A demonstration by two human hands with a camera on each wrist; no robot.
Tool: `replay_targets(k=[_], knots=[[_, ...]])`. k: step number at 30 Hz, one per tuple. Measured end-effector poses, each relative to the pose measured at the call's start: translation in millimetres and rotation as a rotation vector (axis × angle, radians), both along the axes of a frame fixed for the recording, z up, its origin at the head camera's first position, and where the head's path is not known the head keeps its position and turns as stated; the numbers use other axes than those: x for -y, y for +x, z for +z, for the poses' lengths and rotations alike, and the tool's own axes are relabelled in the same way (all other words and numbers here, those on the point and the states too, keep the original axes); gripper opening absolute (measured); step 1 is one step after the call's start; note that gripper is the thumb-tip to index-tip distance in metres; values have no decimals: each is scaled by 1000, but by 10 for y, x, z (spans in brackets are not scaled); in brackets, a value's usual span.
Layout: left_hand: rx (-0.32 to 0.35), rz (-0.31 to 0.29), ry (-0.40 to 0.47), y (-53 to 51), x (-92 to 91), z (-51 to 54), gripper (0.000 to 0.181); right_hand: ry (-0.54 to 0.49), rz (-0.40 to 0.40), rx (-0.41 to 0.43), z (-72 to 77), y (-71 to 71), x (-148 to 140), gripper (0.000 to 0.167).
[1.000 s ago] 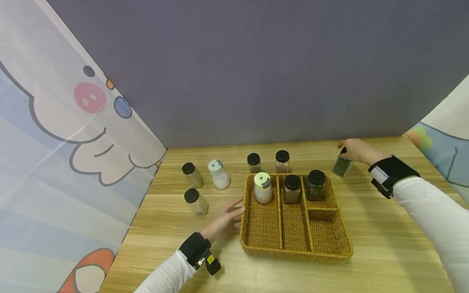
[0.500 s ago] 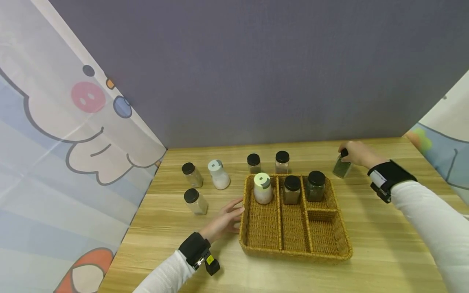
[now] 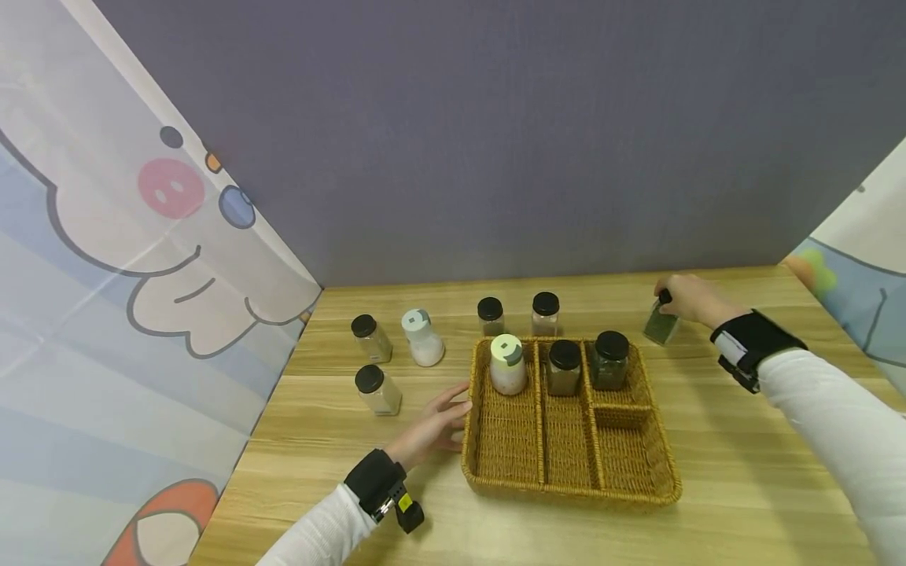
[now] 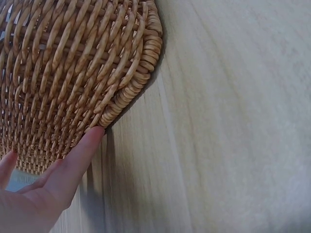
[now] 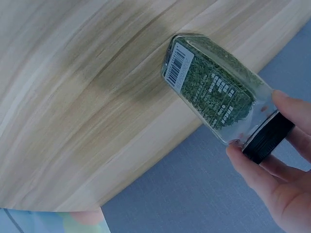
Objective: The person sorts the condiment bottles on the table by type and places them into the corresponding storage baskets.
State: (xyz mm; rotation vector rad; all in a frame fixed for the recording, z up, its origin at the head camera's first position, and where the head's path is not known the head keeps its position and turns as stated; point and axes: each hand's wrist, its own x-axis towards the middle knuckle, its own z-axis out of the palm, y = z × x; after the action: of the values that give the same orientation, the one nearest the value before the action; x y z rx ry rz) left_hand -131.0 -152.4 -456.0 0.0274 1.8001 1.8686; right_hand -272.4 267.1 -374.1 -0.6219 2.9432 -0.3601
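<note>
My right hand [image 3: 690,300] grips a clear spice jar [image 5: 214,87] of green dried herbs by its black lid [image 5: 268,137], beyond the basket's right side. A barcode label shows on the glass in the right wrist view. My left hand [image 3: 435,427] rests its fingers, nearly straight, against the left wall of the woven basket [image 3: 469,440]; in the left wrist view the fingertips [image 4: 94,136] touch the wicker. Inside the basket's far part stand a white shaker [image 3: 508,369] with a yellow-green cap and two black-lidded jars [image 3: 564,369] [image 3: 610,363].
Behind the basket are two black-lidded jars [image 3: 491,316] [image 3: 545,314]. To its left stand a white shaker [image 3: 425,342] with a pale blue cap and two more black-lidded jars [image 3: 373,338] [image 3: 380,391]. A grey panel [image 3: 538,157] borders the table's [image 3: 538,534] far edge.
My right hand and the herb jar have shifted very slightly toward me since one second ago, with the grip kept. The left hand stays against the basket.
</note>
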Motion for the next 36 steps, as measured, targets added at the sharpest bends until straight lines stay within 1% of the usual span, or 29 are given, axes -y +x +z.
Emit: replay_targets(k=[5, 11, 19, 25, 30, 36], knots=[[5, -2, -8, -2, 7, -3, 62, -3, 26, -21, -14, 10, 0, 28], [7, -3, -11, 2, 10, 8, 62, -9, 40, -11, 22, 35, -23, 27], [5, -6, 1, 0, 20, 28, 61, 43, 66, -58, 174, 60, -30, 27], [6, -6, 3, -6, 21, 31, 60, 54, 86, -52, 301, 79, -3, 28], [10, -4, 2, -10, 18, 24, 60, 64, 106, -58, 435, 125, 55, 30], [11, -6, 1, -15, 25, 13, 59, 74, 126, -30, 578, 171, 114, 31]])
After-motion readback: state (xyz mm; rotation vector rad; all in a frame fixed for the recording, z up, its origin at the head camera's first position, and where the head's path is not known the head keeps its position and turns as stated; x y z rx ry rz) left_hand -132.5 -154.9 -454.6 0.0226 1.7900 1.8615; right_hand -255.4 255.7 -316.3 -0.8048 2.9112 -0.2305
